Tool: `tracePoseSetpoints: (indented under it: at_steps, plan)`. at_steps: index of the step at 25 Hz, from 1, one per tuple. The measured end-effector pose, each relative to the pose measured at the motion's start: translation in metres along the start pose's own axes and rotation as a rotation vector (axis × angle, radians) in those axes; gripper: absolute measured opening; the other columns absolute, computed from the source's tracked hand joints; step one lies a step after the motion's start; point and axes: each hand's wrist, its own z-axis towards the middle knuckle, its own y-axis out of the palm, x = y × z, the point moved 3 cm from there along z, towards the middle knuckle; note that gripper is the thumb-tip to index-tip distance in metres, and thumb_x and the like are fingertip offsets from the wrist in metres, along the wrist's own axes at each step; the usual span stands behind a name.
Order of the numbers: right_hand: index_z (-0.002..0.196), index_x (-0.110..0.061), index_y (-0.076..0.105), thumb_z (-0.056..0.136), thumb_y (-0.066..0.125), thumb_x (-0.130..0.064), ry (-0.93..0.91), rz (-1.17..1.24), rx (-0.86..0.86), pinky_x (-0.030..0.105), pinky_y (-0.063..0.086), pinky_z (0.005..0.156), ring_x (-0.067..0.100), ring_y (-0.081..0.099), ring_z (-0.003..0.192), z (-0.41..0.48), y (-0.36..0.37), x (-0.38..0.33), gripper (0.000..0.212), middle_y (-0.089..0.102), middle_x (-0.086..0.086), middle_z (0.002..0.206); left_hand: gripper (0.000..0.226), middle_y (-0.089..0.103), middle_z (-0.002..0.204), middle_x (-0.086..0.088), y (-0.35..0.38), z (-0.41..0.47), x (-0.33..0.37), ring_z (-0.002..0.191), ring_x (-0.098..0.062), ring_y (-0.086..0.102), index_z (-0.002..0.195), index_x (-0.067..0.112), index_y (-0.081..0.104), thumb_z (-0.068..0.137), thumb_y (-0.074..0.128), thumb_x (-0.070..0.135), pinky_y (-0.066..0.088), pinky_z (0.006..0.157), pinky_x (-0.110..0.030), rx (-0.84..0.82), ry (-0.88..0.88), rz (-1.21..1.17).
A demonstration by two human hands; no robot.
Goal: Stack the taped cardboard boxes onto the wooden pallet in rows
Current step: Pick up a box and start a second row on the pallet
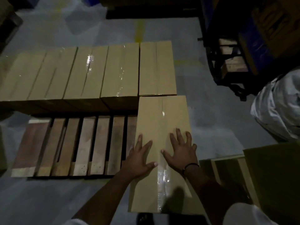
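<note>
A long taped cardboard box [160,120] lies at the right end of the wooden pallet [81,146], its near end sticking out over the floor towards me. My left hand [139,158] and my right hand [180,150] both press flat on its top with fingers spread, one on each side of the clear tape seam. Behind it, a row of several taped boxes [78,73] fills the far side of the pallet. One more box [156,69] of that row stands directly behind the box under my hands.
Bare pallet slats lie to the left of the box under my hands. A cardboard box [274,172] stands at the right near me, a white plastic-wrapped bundle [279,104] further right, and a dark rack [230,59] with goods at the back right.
</note>
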Motion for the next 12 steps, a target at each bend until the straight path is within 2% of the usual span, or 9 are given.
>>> tracePoseSetpoints:
  at_steps: [6,9,12]
  plan:
    - [0.159,-0.035,0.006,0.088,0.028,-0.079,-0.052,-0.012,0.019,0.064,0.022,0.114,0.036,-0.013,0.151,0.063,0.076,0.017,0.086,-0.022,-0.004,0.166,0.098,-0.034,0.161,0.019,0.049,0.054,-0.045,0.156,-0.034,0.004,0.16,0.045,0.012,0.079,0.055,0.082,0.036,0.114,-0.062,0.098,0.01,-0.02]
    - [0.159,-0.034,0.009,0.088,0.032,-0.077,-0.088,-0.006,0.04,0.064,0.024,0.112,0.037,-0.01,0.152,0.087,0.098,0.016,0.086,-0.016,-0.003,0.167,0.097,-0.034,0.162,0.017,0.065,0.072,-0.065,0.156,-0.033,0.003,0.161,0.043,0.014,0.083,0.061,0.074,0.033,0.116,-0.061,0.121,0.008,-0.025]
    - [0.159,-0.035,0.006,0.088,0.032,-0.077,-0.079,-0.006,0.043,0.064,0.021,0.113,0.035,-0.014,0.152,0.102,0.111,0.02,0.087,-0.018,-0.004,0.167,0.096,-0.034,0.162,0.018,0.069,0.089,-0.073,0.156,-0.031,0.004,0.16,0.043,0.016,0.083,0.066,0.069,0.033,0.117,-0.059,0.131,0.017,-0.03]
